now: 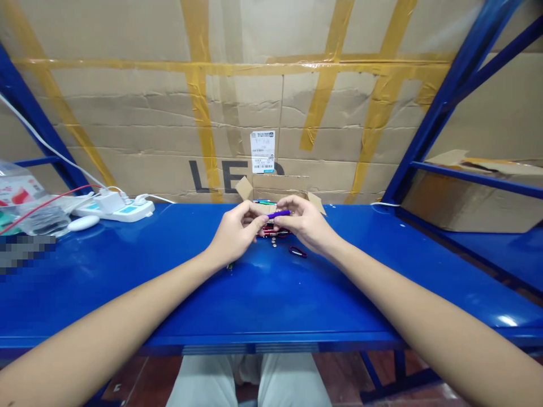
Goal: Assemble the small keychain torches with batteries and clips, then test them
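Both hands meet over the middle of the blue table [263, 299]. A short purple cylinder [279, 215] lies level between them. My left hand [237, 233] pinches its left end between thumb and fingers. At the other end, the fingers of my right hand [306, 225] close on it. Behind the hands is a small open cardboard box [280, 183] with its flaps spread. Several red and metallic pieces [268, 232] show partly beneath the fingers. Small round silver bits [274, 242] lie just in front, and a dark red carabiner-like clip [297, 252] rests below my right hand.
At the left stand a white power strip [133, 211] with plugs and cables, a white oval object [83, 223] and a clear plastic bag [31, 203]. Large taped cardboard [148, 118] rises behind the table. Another cardboard box [470, 200] sits behind the blue frame at right.
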The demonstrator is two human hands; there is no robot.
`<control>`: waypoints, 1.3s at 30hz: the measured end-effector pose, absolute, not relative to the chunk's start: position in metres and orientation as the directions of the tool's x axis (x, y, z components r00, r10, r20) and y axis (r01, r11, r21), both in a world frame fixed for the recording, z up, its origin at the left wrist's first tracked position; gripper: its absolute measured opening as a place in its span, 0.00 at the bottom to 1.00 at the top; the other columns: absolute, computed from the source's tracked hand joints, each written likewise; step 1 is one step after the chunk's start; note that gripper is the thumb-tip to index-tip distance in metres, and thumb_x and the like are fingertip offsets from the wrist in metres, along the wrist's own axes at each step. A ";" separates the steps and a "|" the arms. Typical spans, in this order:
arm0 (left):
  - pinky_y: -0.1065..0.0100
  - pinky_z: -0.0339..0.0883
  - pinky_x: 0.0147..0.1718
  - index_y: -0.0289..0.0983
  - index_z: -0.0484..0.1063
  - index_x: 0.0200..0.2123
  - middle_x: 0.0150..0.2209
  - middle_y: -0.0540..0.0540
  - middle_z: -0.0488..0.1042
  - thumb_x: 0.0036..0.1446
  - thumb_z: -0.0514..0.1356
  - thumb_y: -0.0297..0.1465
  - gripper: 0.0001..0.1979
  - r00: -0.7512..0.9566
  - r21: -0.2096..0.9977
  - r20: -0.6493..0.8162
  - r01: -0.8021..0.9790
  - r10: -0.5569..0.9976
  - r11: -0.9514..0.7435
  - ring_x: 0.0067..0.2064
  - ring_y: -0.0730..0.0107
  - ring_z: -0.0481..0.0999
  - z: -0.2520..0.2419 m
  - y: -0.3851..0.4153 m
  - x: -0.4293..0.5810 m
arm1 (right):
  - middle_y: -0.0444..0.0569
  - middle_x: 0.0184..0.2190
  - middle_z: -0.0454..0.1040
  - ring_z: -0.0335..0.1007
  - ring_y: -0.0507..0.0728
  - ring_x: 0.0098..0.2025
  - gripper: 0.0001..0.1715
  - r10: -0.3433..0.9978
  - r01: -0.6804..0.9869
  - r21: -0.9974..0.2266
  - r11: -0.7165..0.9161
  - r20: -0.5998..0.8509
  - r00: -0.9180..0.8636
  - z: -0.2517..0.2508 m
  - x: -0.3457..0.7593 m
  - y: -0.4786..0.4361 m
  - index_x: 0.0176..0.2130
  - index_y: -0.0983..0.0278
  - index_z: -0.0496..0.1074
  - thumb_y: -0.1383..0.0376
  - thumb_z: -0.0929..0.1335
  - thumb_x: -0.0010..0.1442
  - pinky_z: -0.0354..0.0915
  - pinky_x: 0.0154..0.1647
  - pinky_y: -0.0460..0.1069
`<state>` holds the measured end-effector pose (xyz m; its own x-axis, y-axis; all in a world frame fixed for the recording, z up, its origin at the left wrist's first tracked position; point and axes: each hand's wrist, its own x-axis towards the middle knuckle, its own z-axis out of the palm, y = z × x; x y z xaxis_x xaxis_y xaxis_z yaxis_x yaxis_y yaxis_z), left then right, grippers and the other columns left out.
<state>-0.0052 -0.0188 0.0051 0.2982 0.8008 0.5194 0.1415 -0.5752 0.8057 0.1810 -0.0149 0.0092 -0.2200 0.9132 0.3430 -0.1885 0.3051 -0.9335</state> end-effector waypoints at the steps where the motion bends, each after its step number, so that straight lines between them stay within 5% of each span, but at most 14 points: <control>1: 0.70 0.68 0.23 0.37 0.69 0.35 0.28 0.48 0.77 0.60 0.62 0.39 0.11 0.303 0.794 0.533 0.144 0.790 -0.591 0.26 0.71 0.75 0.005 -0.020 -0.005 | 0.45 0.34 0.73 0.72 0.53 0.34 0.22 0.927 -0.247 -0.932 0.265 0.317 -0.203 0.010 0.180 -0.015 0.38 0.62 0.68 0.69 0.77 0.43 0.70 0.39 0.52; 4: 0.69 0.70 0.28 0.37 0.70 0.36 0.33 0.47 0.78 0.61 0.61 0.37 0.08 0.330 0.677 0.624 0.226 0.709 -0.701 0.30 0.70 0.76 0.004 -0.021 -0.003 | 0.45 0.31 0.73 0.71 0.52 0.32 0.22 0.962 -0.395 -0.911 0.120 0.204 -0.180 0.010 0.173 -0.018 0.40 0.64 0.70 0.71 0.76 0.45 0.69 0.38 0.51; 7: 0.68 0.70 0.33 0.38 0.71 0.34 0.32 0.46 0.78 0.62 0.59 0.32 0.05 0.405 0.391 0.737 0.399 0.542 -0.829 0.32 0.69 0.77 -0.001 -0.019 -0.001 | 0.45 0.27 0.72 0.68 0.53 0.29 0.21 0.987 -0.461 -0.888 -0.004 0.072 -0.146 0.010 0.162 -0.024 0.45 0.65 0.70 0.72 0.72 0.50 0.66 0.31 0.49; 10: 0.66 0.69 0.35 0.37 0.71 0.34 0.32 0.44 0.78 0.64 0.56 0.30 0.07 0.547 0.121 0.738 0.469 0.395 -0.875 0.34 0.66 0.77 -0.007 -0.018 0.002 | 0.44 0.25 0.70 0.65 0.52 0.28 0.24 0.994 -0.488 -0.872 -0.029 0.025 -0.104 0.010 0.154 -0.028 0.48 0.66 0.69 0.75 0.68 0.50 0.61 0.28 0.48; 13: 0.66 0.69 0.35 0.36 0.72 0.36 0.36 0.42 0.79 0.66 0.54 0.32 0.09 0.631 0.012 0.707 0.443 0.321 -0.896 0.37 0.63 0.79 -0.010 -0.022 0.005 | 0.41 0.22 0.66 0.61 0.51 0.24 0.29 0.997 -0.483 -0.876 -0.012 0.026 -0.072 0.011 0.155 -0.028 0.50 0.67 0.68 0.77 0.66 0.46 0.57 0.25 0.47; 15: 0.66 0.69 0.35 0.36 0.74 0.36 0.35 0.43 0.80 0.65 0.56 0.34 0.09 0.587 0.067 0.739 0.424 0.331 -0.903 0.36 0.64 0.79 -0.006 -0.026 0.005 | 0.39 0.20 0.62 0.56 0.50 0.22 0.28 0.996 -0.469 -0.883 -0.011 0.034 -0.087 0.013 0.157 -0.028 0.48 0.66 0.67 0.76 0.66 0.45 0.53 0.23 0.46; 18: 0.68 0.68 0.35 0.37 0.74 0.33 0.31 0.46 0.78 0.64 0.57 0.36 0.11 0.333 0.392 0.790 0.371 0.514 -0.842 0.32 0.69 0.76 0.004 -0.026 0.001 | 0.36 0.18 0.55 0.47 0.48 0.19 0.21 0.980 -0.423 -0.903 -0.069 0.018 -0.198 0.014 0.161 -0.029 0.44 0.66 0.67 0.74 0.65 0.47 0.49 0.20 0.45; 21: 0.67 0.69 0.35 0.35 0.74 0.32 0.29 0.45 0.76 0.64 0.56 0.42 0.17 0.067 0.761 0.639 0.087 0.766 -0.643 0.33 0.67 0.76 0.012 -0.012 -0.005 | 0.34 0.18 0.49 0.39 0.46 0.18 0.16 0.946 -0.296 -0.941 -0.165 -0.067 -0.316 0.014 0.162 -0.032 0.42 0.66 0.66 0.71 0.65 0.51 0.42 0.19 0.44; 23: 0.64 0.71 0.37 0.34 0.75 0.32 0.29 0.42 0.77 0.63 0.55 0.47 0.22 0.060 0.869 0.482 -0.162 0.874 -0.468 0.34 0.65 0.77 0.013 -0.001 -0.009 | 0.33 0.18 0.48 0.37 0.46 0.19 0.15 0.908 -0.203 -0.954 -0.219 -0.123 -0.401 0.015 0.161 -0.037 0.42 0.66 0.66 0.70 0.65 0.52 0.39 0.18 0.43; 30: 0.57 0.71 0.49 0.29 0.78 0.35 0.39 0.32 0.80 0.63 0.49 0.52 0.32 0.258 0.874 0.221 -0.480 0.941 -0.074 0.44 0.55 0.80 0.012 0.007 -0.013 | 0.33 0.19 0.50 0.39 0.46 0.19 0.16 0.820 -0.098 -0.967 -0.237 -0.144 -0.554 0.018 0.157 -0.048 0.44 0.60 0.61 0.69 0.66 0.55 0.39 0.19 0.43; 39: 0.56 0.70 0.51 0.28 0.79 0.35 0.39 0.32 0.80 0.64 0.49 0.52 0.33 0.315 0.878 0.204 -0.477 0.927 -0.031 0.45 0.53 0.79 0.015 0.001 -0.012 | 0.34 0.20 0.52 0.44 0.47 0.20 0.20 0.812 -0.172 -0.967 -0.188 -0.055 -0.582 0.019 0.159 -0.048 0.46 0.61 0.61 0.71 0.68 0.54 0.45 0.22 0.44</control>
<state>-0.0124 0.0011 0.0151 0.3152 0.9269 0.2038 -0.4769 -0.0310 0.8784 0.1592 -0.0483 0.0195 -0.5818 0.8115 -0.0546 -0.1715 -0.1881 -0.9671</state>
